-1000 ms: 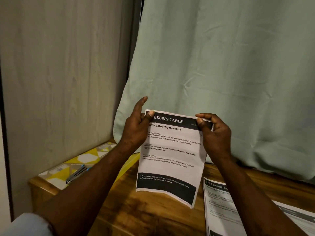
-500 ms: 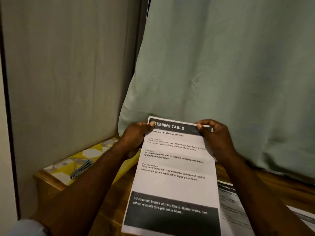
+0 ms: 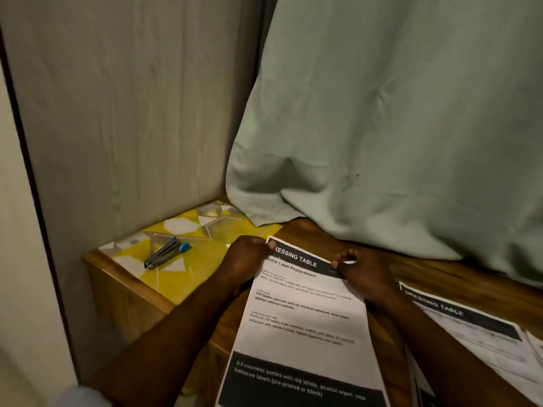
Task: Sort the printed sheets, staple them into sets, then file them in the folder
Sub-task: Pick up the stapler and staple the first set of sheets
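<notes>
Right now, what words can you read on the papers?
Held sheet, header: "RESSING TABLE"
Held sheet, title: "Bottle Label Replacement"
Held sheet, bold: "Old labels removed with no residual adhesive"
Held sheet, bottom band: "3-5 cosmetic bottles with old labels"
Sheet lying at right: "DRESSING TABLE"
Other print: too blurred.

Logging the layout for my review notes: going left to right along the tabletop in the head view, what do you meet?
stapler → left hand → held sheet → right hand → loose sheets lying on the table.
</notes>
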